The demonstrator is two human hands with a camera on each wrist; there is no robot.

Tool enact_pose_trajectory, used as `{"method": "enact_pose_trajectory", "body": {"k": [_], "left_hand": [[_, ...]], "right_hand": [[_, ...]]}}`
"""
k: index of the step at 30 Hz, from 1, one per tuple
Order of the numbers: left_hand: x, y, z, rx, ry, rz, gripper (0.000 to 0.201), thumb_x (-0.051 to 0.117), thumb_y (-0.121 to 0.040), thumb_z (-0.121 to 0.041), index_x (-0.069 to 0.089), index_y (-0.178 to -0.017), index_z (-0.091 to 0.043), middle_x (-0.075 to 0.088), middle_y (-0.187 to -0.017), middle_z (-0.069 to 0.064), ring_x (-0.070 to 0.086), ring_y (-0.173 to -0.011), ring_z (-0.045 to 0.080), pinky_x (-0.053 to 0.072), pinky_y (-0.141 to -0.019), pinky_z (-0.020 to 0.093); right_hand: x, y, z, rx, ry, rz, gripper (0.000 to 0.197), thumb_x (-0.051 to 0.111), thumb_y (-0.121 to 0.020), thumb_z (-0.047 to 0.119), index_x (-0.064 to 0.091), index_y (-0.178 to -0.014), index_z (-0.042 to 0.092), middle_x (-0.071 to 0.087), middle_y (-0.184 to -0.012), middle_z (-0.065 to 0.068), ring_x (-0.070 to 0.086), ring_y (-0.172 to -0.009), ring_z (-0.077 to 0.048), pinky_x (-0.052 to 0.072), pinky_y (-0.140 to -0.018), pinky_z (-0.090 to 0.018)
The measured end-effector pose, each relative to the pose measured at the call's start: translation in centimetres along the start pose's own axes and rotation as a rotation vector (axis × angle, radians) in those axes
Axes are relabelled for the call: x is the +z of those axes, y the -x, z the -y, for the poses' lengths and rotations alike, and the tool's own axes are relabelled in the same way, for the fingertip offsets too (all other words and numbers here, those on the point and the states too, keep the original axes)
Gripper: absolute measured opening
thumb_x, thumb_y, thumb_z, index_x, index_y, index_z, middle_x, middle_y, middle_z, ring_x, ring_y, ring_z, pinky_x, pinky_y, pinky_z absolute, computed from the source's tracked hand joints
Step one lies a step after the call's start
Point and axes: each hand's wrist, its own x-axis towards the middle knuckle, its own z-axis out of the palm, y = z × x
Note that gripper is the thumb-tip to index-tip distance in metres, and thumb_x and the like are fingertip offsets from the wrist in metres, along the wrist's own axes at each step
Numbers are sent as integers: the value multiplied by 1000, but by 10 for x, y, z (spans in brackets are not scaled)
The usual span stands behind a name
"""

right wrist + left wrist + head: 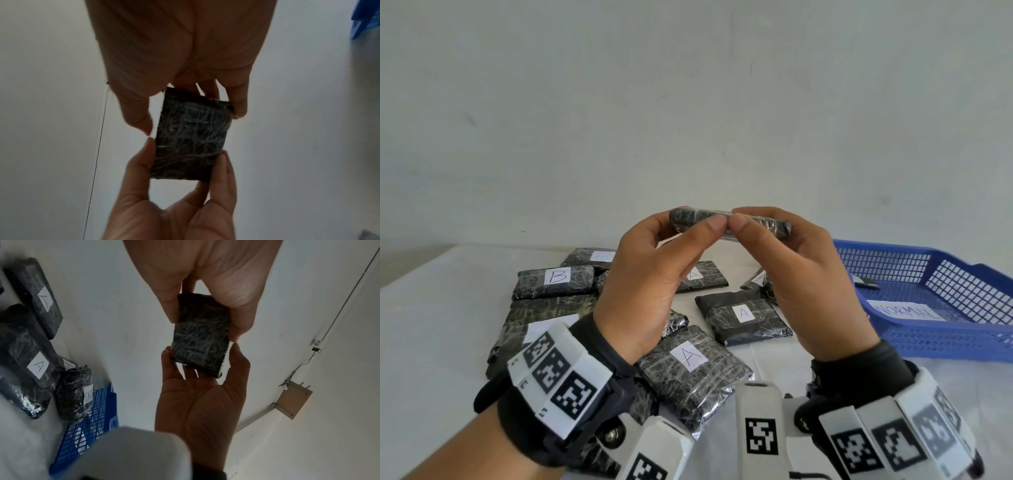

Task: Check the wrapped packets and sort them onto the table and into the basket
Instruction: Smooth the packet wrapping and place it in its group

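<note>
I have one packet (729,222) lifted above the table (441,308), my left hand (650,284) and right hand (808,284) each pinching an end, thumbs meeting at its near edge. I'd turn it slowly to find its label before choosing the blue basket (941,339) at the right edge.

White table (441,308): wrapped packets (691,377), blue basket (945,339)

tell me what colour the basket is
Blue, a mesh basket with a white label; the head view shows it best.
</note>
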Motion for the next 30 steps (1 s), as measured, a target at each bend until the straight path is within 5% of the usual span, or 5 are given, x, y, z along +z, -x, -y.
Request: {"method": "enact_pose_trajectory", "body": {"k": [9, 14, 21, 25, 30], "left_hand": [[1, -1, -2, -71, 106, -10, 19, 66, -84, -30, 81, -75, -22, 75, -90, -4, 67, -92, 9, 55, -100, 31], [1, -4, -7, -105, 150, -28, 19, 72, -85, -30, 81, -72, -22, 75, -93, 0, 70, -95, 12, 57, -101, 34], [-10, -7, -10, -306, 5, 46, 45, 64, -87, -46, 72, -114, -11, 69, -121, 28, 69, -117, 38, 59, -99, 43], [-9, -4, -5, -152, -256, 27, 24, 56, -101, -35, 75, -101, -20, 78, -105, 1, 72, -100, 13, 58, -94, 36], [-10, -4, -3, 30, -262, -69, 17, 59, -101, -16, 76, -101, -15, 79, -90, -1, 74, -84, 9, 61, -71, 27]], "right_hand": [[-7, 0, 1, 35, -85, 17, 40, 57, -84, 58, 77, -92, 24, 62, -109, -30, 56, -111, -48, 42, -107, -71], [-16, -3, -5, 60, -128, 57, 35, 50, -95, 39, 82, -80, 42, 77, -93, 13, 68, -102, -5, 50, -113, -45], [-16, -4, -5, -38, -68, 35, 33, 48, -103, 38, 66, -117, 14, 75, -106, 3, 70, -106, -13, 56, -95, -31], [-9, -4, -10, 116, -97, -15, 36, 49, -108, 38, 68, -112, 8, 77, -112, -12, 72, -110, -31, 55, -105, -51], [-2, -2, -6, 230, -121, -23, 38, 45, -110, 41, 62, -106, 7, 75, -97, -6, 74, -93, -22, 58, -88, -39]]}}
